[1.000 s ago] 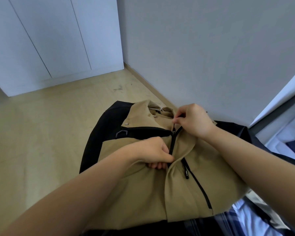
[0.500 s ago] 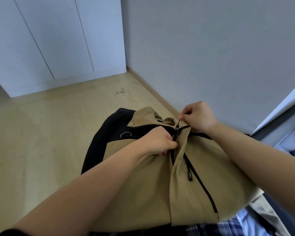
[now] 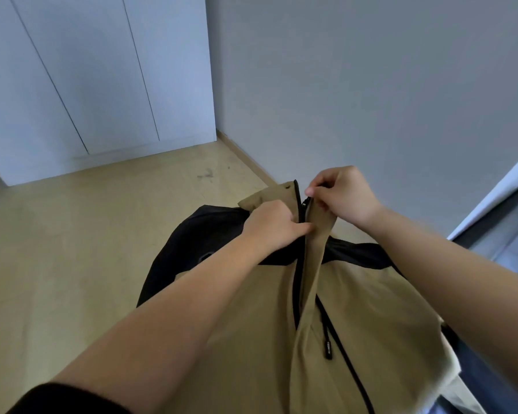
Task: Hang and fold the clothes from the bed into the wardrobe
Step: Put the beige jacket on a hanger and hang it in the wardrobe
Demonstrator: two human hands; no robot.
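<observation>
Wooden floor [image 3: 72,249], closed wardrobe [image 3: 102,79] behind

- Soft, even daylight; the brightest strip sits at the 3 o'clock edge.
- Dim grey shade across the wall [image 3: 371,85].
- Wide-angle bend curves the wardrobe [image 3: 87,79] door lines toward 10 o'clock.
- Slight blur on the forearms near 6 o'clock; no glare.

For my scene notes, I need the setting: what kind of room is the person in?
Probably a bedroom. White wardrobe doors stand along the wall, the floor is pale wood, and both hands hold a tan and black jacket.
</observation>
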